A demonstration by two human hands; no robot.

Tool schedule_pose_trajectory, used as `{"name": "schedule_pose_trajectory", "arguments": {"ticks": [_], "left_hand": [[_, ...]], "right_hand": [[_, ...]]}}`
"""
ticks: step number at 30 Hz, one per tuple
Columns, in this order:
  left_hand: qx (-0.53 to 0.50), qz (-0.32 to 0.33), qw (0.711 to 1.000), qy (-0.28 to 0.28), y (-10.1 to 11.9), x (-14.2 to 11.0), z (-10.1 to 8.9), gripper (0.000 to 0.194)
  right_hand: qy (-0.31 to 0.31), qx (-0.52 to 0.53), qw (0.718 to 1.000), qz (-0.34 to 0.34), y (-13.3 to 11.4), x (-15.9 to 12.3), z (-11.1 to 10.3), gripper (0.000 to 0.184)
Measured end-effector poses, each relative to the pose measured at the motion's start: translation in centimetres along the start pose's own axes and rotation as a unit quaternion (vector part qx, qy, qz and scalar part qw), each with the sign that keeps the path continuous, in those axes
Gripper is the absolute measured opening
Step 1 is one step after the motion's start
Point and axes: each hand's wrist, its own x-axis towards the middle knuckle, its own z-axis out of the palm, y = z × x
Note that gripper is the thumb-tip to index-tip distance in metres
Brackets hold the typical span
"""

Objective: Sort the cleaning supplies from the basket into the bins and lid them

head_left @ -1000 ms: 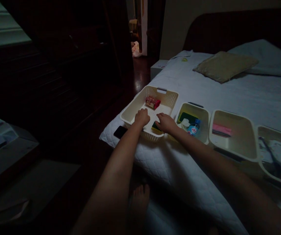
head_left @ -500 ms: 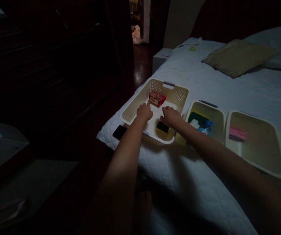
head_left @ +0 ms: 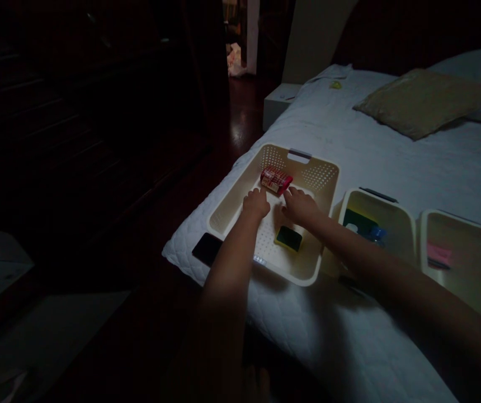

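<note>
Both of my hands are inside a cream perforated plastic basket (head_left: pixel 328 224) at the bed's corner. My left hand (head_left: pixel 257 202) hovers just below a red checked packet (head_left: pixel 276 179), its fingers loosely bent and nothing visible in them. Close to the packet's right end is my right hand (head_left: pixel 301 207), fingers forward and thumb apart, with no object in its grasp. Whether the fingertips touch the packet is hard to tell. A yellow sponge with a dark green scouring side (head_left: pixel 289 238) lies in the near part of the basket.
A dark phone (head_left: pixel 207 249) lies left of the basket. To the right, a smaller bin (head_left: pixel 408 224) holds a green scouring pad and a blue-capped bottle; another bin (head_left: pixel 475 274) contains something pink. Pillows (head_left: pixel 425 103) lie farther up the bed (head_left: pixel 391 168).
My right hand has moved from above the sponge toward the red packet, leaving the sponge in full view. My left hand stays just below the packet. The camera view has shifted slightly.
</note>
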Motion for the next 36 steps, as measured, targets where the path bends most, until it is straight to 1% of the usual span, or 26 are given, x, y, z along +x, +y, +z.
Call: {"name": "schedule_pose_trajectory", "arguments": {"ticks": [3,5,7,9,11,13,15,18,20,21,23,25,30,33,36], "left_hand": [[0.010,-0.016,1.000,-0.011,-0.5,0.3,0.7,0.040],[0.015,-0.023,0.999,-0.018,-0.8,0.4,1.0,0.038],[0.017,-0.026,0.999,-0.021,-0.9,0.5,1.2,0.039],[0.017,-0.025,0.999,-0.021,-0.9,0.6,1.4,0.040],[0.016,-0.020,0.999,-0.026,-1.0,0.7,1.5,0.040],[0.015,-0.017,0.999,-0.034,-1.1,0.7,1.5,0.039],[0.012,-0.023,0.999,-0.039,-1.2,0.7,1.5,0.038],[0.009,-0.040,0.998,-0.049,-1.4,0.7,1.5,0.038],[0.013,-0.052,0.997,-0.058,-1.4,0.7,1.5,0.039],[0.016,-0.056,0.996,-0.062,-1.4,0.7,1.6,0.040],[0.019,-0.054,0.996,-0.063,-1.1,0.8,1.6,0.040],[0.019,-0.045,0.997,-0.062,-0.8,0.9,1.7,0.040],[0.018,-0.032,0.997,-0.073,-0.3,1.1,2.0,0.042],[0.017,-0.031,0.997,-0.075,-0.3,1.2,2.1,0.044],[0.014,-0.029,0.997,-0.070,-0.3,1.2,2.3,0.045]], "right_hand": [[0.018,0.072,0.997,0.023,0.3,2.0,-0.3,0.047],[0.039,0.108,0.993,0.039,0.4,3.4,-0.3,0.048],[0.071,0.114,0.990,0.044,0.4,4.6,-0.2,0.054],[0.100,0.103,0.989,0.038,0.4,5.5,0.1,0.064],[0.118,0.089,0.989,0.029,0.5,6.2,0.6,0.068],[0.119,0.080,0.989,0.021,0.7,6.9,1.2,0.068],[0.107,0.095,0.989,0.022,1.1,7.6,2.1,0.069],[0.092,0.147,0.984,0.043,1.8,8.8,3.9,0.081],[0.096,0.172,0.979,0.046,2.2,9.5,5.0,0.092],[0.102,0.182,0.977,0.047,2.4,9.7,5.6,0.094],[0.117,0.192,0.973,0.049,2.6,10.0,6.3,0.091],[0.126,0.194,0.971,0.058,2.6,10.0,6.7,0.085],[0.125,0.186,0.972,0.076,2.3,9.6,6.4,0.070],[0.113,0.163,0.977,0.078,2.0,9.1,6.1,0.069],[0.106,0.149,0.981,0.065,1.5,8.4,5.9,0.071]]}}
